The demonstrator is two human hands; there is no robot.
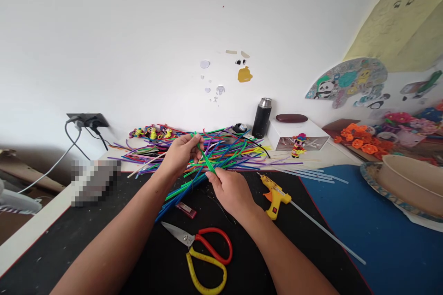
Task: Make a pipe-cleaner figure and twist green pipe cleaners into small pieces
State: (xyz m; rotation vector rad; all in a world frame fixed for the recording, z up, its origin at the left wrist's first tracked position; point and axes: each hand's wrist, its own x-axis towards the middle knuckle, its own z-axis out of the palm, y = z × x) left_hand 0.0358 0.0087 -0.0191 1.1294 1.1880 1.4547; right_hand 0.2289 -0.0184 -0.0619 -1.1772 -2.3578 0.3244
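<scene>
Both my hands hold one green pipe cleaner (205,157) above the desk. My left hand (180,154) pinches its upper end with closed fingers. My right hand (230,190) pinches its lower end, fingers curled in. Just behind and under the hands lies a big pile of coloured pipe cleaners (224,150), spread across the black mat (62,258) and the white desk edge.
Scissors with red and yellow handles (206,251) lie near me on the mat. A yellow glue gun (275,196) with a long glue stick lies to the right, a small red lighter (187,209) in the middle. A black flask (262,117), white box, small figures and a blue mat (374,230) stand further right.
</scene>
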